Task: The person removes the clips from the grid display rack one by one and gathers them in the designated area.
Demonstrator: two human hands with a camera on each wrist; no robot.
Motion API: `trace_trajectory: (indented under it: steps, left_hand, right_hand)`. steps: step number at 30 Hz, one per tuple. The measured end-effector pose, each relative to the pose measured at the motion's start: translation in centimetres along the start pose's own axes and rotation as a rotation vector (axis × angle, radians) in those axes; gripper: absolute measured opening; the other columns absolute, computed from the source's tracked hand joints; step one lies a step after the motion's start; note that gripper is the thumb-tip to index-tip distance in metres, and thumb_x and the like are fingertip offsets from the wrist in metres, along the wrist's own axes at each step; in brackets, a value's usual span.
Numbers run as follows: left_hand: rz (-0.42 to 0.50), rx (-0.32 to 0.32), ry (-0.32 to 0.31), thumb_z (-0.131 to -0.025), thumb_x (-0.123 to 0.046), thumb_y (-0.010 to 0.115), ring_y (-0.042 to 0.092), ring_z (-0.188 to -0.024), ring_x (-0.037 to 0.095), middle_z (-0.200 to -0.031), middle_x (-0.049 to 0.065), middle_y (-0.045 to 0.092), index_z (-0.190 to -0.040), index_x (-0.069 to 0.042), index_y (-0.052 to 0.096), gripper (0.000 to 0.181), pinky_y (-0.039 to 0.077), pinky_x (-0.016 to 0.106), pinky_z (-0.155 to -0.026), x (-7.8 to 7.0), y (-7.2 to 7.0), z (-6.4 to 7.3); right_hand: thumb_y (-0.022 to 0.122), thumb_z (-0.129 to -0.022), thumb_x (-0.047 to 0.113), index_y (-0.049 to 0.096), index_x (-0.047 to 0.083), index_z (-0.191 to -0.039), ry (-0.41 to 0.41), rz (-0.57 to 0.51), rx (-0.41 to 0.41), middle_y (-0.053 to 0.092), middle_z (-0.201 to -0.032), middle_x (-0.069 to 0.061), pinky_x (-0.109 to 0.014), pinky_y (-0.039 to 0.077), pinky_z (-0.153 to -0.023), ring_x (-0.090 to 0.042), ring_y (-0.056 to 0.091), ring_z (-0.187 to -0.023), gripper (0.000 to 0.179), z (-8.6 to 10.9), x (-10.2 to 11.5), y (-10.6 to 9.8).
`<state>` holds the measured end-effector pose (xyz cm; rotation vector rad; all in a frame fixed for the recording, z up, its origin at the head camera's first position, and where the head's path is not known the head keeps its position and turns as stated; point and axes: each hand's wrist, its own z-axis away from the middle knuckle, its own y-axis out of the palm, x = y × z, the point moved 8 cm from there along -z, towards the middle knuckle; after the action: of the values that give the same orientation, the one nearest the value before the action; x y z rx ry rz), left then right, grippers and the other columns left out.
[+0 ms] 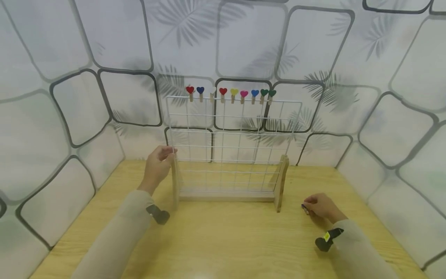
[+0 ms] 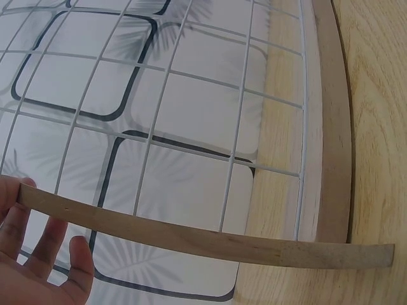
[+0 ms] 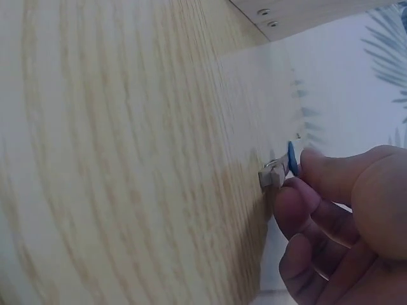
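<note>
A white wire grid rack [image 1: 230, 147] with wooden side posts and a wooden base stands on the table. My left hand [image 1: 157, 166] holds the upper end of its left wooden post [image 2: 159, 232], with fingers showing below the post in the left wrist view. Low over the table, right of the rack, my right hand [image 1: 322, 206] pinches a small wooden clothespin [image 3: 275, 173] with a blue heart between thumb and fingertips. Along the rack's top wire sit several heart clothespins: red [image 1: 189, 90], dark blue [image 1: 200, 90], white, red, yellow [image 1: 234, 92], pink [image 1: 244, 94], blue and green.
The pale wooden table [image 1: 223, 240] reaches back to a wall covering [image 1: 251, 42] with rounded frames and leaf prints, which also closes in both sides. The rack's right wooden post [image 1: 281, 184] stands between the grid and my right hand. Black devices [image 1: 158, 214] are strapped on both sleeves.
</note>
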<state>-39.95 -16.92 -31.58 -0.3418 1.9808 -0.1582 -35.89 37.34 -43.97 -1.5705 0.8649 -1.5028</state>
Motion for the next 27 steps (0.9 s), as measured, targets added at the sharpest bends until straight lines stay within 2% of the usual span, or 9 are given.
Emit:
trace_trajectory:
  steps: [4,8,12,19,23,27]
  left_hand:
    - [0.002,0.003,0.005,-0.096,-0.003,0.053,0.057,-0.117,0.035,-0.121,0.021,0.063,-0.118,0.007,0.055,0.024,0.043,0.044,-0.102,0.0,0.1,0.0]
    - [0.001,-0.002,0.015,-0.096,-0.003,0.053,0.056,-0.117,0.036,-0.121,0.022,0.062,-0.117,0.008,0.055,0.024,0.043,0.044,-0.103,-0.1,0.0,0.0]
    - [0.003,-0.006,0.016,-0.097,-0.003,0.053,0.056,-0.117,0.036,-0.122,0.023,0.062,-0.117,0.008,0.055,0.023,0.042,0.044,-0.103,-0.1,-0.1,0.1]
    - [-0.016,0.006,0.016,-0.097,-0.002,0.052,0.056,-0.118,0.035,-0.123,0.022,0.062,-0.118,0.007,0.055,0.023,0.043,0.043,-0.102,0.0,-0.1,0.1]
    - [-0.025,0.024,0.018,-0.097,-0.002,0.051,0.055,-0.119,0.037,-0.124,0.022,0.062,-0.119,0.007,0.054,0.025,0.044,0.045,-0.102,-0.1,-0.1,0.0]
    - [-0.023,0.045,-0.001,-0.098,-0.002,0.05,0.054,-0.119,0.037,-0.126,0.021,0.06,-0.12,0.006,0.053,0.024,0.048,0.047,-0.096,-0.1,0.0,0.0]
  right_hand:
    - [0.059,-0.095,0.016,0.066,-0.009,-0.107,0.036,-0.034,0.011,0.069,-0.089,-0.013,-0.04,0.053,-0.071,-0.024,0.062,-0.08,0.029,0.2,-0.1,-0.4]
    - [0.053,-0.098,0.013,0.059,-0.013,-0.114,0.072,-0.148,0.021,0.067,-0.1,-0.023,-0.037,0.056,-0.064,-0.024,0.066,-0.078,0.032,0.3,0.2,-1.0]
    - [0.051,-0.099,0.009,0.055,-0.015,-0.118,0.024,-0.223,0.012,0.065,-0.103,-0.027,-0.033,0.055,-0.057,-0.024,0.067,-0.074,0.031,0.0,1.3,-1.9]
    - [0.048,-0.101,0.015,0.054,-0.011,-0.124,-0.026,-0.301,0.026,0.064,-0.112,-0.026,-0.035,0.053,-0.058,-0.021,0.066,-0.078,0.035,-0.8,4.2,-4.0]
    - [0.046,-0.103,0.022,0.053,-0.01,-0.127,-0.068,-0.349,0.034,0.063,-0.115,-0.027,-0.036,0.053,-0.06,-0.023,0.066,-0.081,0.041,-1.3,6.4,-5.4]
    - [0.043,-0.105,0.023,0.052,-0.012,-0.127,-0.127,-0.364,0.05,0.063,-0.114,-0.027,-0.036,0.053,-0.06,-0.024,0.067,-0.081,0.043,-1.6,9.1,-6.7]
